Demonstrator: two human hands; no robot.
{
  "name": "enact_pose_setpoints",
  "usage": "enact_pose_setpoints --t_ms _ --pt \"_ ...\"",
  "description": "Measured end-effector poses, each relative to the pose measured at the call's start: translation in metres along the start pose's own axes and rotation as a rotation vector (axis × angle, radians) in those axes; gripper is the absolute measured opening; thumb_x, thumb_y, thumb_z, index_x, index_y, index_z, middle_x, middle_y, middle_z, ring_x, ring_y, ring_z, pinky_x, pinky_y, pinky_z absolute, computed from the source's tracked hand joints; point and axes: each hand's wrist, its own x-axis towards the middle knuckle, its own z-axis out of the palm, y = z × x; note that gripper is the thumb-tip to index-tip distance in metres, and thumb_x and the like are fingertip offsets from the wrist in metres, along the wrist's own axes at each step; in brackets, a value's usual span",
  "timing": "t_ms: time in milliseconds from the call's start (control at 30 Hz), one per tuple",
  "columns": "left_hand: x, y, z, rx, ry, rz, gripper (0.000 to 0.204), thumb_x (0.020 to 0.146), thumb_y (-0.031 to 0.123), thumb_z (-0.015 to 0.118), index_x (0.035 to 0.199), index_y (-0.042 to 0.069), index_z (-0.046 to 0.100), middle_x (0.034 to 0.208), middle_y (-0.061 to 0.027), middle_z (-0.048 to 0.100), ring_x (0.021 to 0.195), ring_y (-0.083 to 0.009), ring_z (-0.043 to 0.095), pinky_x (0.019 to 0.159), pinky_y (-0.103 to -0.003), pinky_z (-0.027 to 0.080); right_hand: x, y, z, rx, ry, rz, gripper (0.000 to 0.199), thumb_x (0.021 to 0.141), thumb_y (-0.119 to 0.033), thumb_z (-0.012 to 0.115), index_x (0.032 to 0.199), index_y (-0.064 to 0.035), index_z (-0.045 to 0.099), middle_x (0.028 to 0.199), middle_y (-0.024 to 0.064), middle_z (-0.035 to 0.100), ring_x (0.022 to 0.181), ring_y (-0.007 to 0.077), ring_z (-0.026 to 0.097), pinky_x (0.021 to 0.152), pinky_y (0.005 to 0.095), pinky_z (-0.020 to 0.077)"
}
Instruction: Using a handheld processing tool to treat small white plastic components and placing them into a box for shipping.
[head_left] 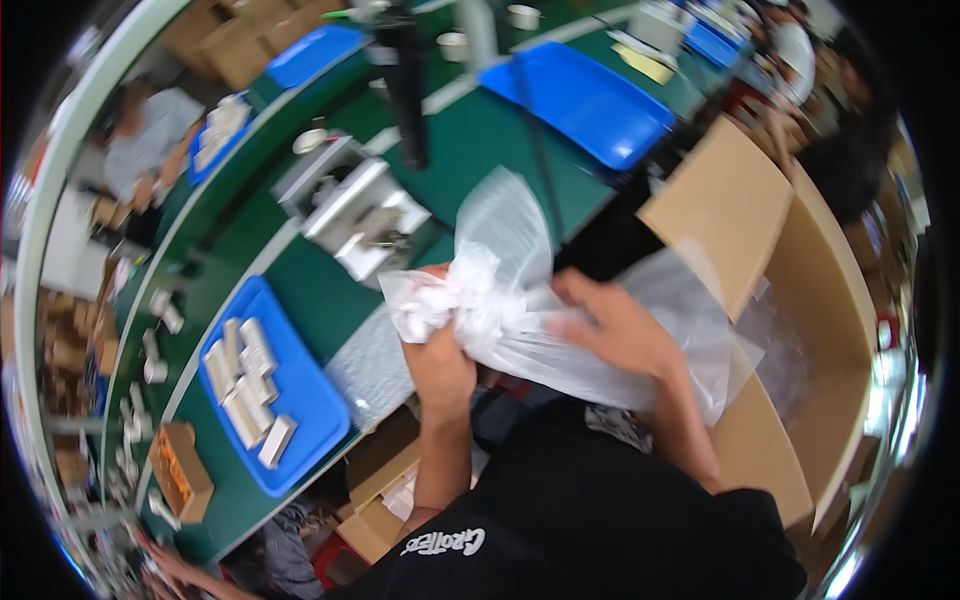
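Note:
A translucent white plastic bag stretches across the middle in front of me, its neck gathered into a crumpled bunch. My left hand is wrapped round that bunch from below. Close against the bag's right side is my right hand, somewhat blurred, its fingers stretched and apart. Whether its fingertips touch the film is hard to make out. The bag's loose end trails right toward an open cardboard box with clear plastic inside. Under my left wrist, bubble wrap lies on the green table edge.
To the left, a blue tray holds several white boxy parts, beside a small carton with orange contents. A metal fixture stands on the green bench. Another blue tray lies beyond. People sit far left and far right.

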Motion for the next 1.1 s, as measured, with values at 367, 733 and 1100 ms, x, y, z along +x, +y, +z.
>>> enact_pose_setpoints --t_ms 367,733,1100 --pt "-0.011 0.034 -0.051 0.334 -0.943 -0.025 0.037 0.091 0.011 0.071 0.126 0.001 0.064 0.114 -0.0126 0.064 0.113 -0.0253 0.063 0.1 -0.04 0.049 0.05 0.002 0.021 0.757 0.134 -0.213 0.015 0.081 0.007 0.068 0.094 0.0018 0.074 0.082 0.0031 0.072 0.072 0.0061 0.065 0.066 0.0232 0.0502" --pt "0.009 0.075 -0.09 0.928 -0.127 0.313 0.03 0.082 -0.003 0.069 0.112 -0.001 0.072 0.111 -0.0193 0.072 0.097 -0.029 0.074 0.083 -0.037 0.057 0.064 -0.076 0.062 -0.042 -0.391 -0.484 0.018 0.092 -0.015 0.077 0.102 -0.0005 0.073 0.084 0.014 0.068 0.078 0.0298 0.065 0.072 0.043 0.052" --pt "-0.014 0.032 -0.119 0.555 -0.02 0.316 0.049 0.095 0.004 0.067 0.142 -0.005 0.059 0.134 -0.0161 0.067 0.122 -0.0262 0.067 0.106 -0.04 0.053 0.089 -0.063 0.145 1.078 -0.403 -0.28 0.092 0.098 -0.046 0.071 0.169 -0.0033 0.031 0.158 0.0164 0.052 0.142 0.028 0.055 0.122 0.0415 0.0397"
